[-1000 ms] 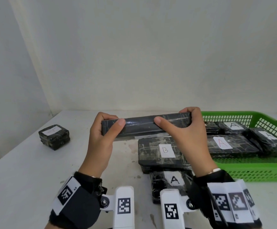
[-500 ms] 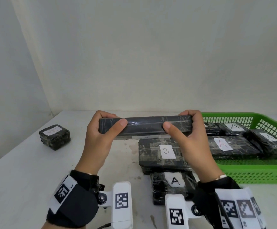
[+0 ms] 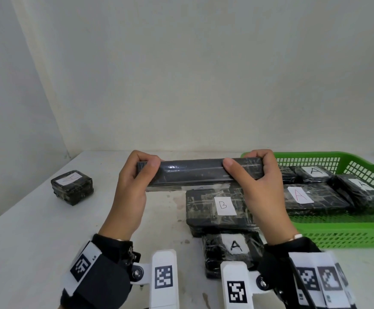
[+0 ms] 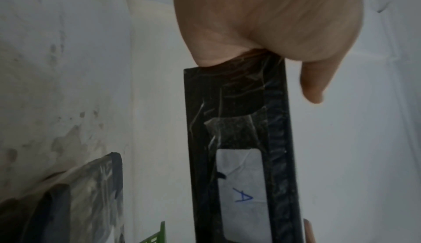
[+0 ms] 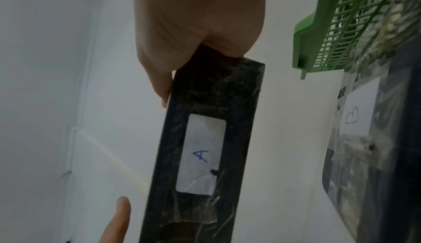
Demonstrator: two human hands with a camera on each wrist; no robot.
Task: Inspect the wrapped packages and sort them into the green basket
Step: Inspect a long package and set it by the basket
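A long black wrapped package (image 3: 195, 172) is held level above the table, my left hand (image 3: 134, 181) gripping its left end and my right hand (image 3: 257, 177) its right end. Its underside carries a white label with a blue "A" (image 5: 200, 155), also visible in the left wrist view on the package (image 4: 241, 174). The green basket (image 3: 342, 233) stands at the right with several wrapped packages marked "A" (image 3: 299, 195) inside. On the table below my hands lie a flat package marked "B" (image 3: 221, 206) and a smaller package marked "A" (image 3: 232, 248).
A small cube-shaped wrapped package (image 3: 72, 187) sits alone at the left of the white table (image 3: 36, 241). A pale wall rises right behind the table. The basket's near corner (image 5: 318, 36) lies close beside my right hand.
The held package has turned slightly about its long axis and shifted a little left, so its broad dark side faces me more. Both hands keep their grip.
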